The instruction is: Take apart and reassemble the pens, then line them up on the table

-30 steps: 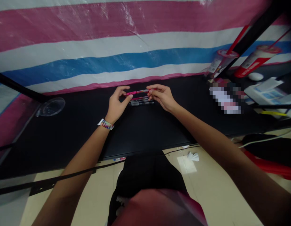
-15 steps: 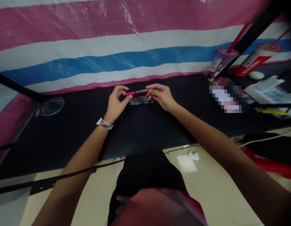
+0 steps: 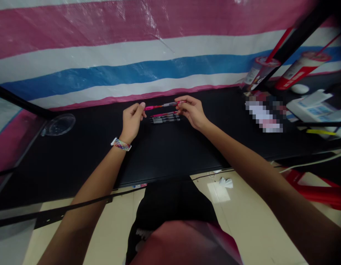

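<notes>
A pink-and-clear pen is held level above the black table, one end in each hand. My left hand pinches its bright pink end between thumb and fingers. On the other end, the fingertips of my right hand are closed. Between the pink end and the clear barrel a thinner reddish stretch shows; whether the cap is apart from the barrel I cannot tell. Just below it on the table, a pink pen and several dark, clear-barrelled pens lie side by side. My right fingers partly cover their right ends.
A clear round lid or dish lies at the table's left. On the right stand a clear cup with a red straw and a red-and-white cup, near a white box. Striped sheeting hangs behind the black table.
My left hand has shifted slightly left and its fingers have closed tighter on the pen's pink end. My right hand has moved slightly up and right. More of the row of pens shows.
</notes>
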{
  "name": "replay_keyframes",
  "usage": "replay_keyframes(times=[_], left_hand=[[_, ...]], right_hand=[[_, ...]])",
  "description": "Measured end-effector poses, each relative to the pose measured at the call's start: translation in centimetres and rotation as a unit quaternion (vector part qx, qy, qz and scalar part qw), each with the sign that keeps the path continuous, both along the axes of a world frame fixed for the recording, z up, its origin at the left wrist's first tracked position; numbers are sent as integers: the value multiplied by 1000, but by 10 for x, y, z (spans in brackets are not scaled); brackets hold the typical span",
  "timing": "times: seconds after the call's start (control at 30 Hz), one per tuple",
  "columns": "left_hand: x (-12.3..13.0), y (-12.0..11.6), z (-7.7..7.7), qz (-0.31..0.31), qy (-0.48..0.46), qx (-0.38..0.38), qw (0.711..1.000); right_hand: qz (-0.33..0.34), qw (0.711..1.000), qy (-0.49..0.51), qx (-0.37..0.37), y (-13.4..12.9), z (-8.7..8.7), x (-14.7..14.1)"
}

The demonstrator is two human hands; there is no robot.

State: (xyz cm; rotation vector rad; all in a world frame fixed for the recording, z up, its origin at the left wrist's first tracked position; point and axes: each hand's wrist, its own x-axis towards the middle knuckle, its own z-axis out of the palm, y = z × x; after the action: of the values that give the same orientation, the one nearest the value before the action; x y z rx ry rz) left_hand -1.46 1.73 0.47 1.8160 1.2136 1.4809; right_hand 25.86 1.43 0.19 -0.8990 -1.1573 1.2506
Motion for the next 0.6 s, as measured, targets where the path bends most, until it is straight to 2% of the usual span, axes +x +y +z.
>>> replay_keyframes(times=[0.13,0.33,0.6], left_hand=[[1,0,1,-13,-37,-1,999],[-3,5,-5,-24,-61,2,998],[-2,7,-8,-8,-63,0,998]], right_hand=[[-25,1000,13,8,3,-2,1],[-70,998,9,7,6,-2,3],[-80,997,-12,19,10,-5,7]])
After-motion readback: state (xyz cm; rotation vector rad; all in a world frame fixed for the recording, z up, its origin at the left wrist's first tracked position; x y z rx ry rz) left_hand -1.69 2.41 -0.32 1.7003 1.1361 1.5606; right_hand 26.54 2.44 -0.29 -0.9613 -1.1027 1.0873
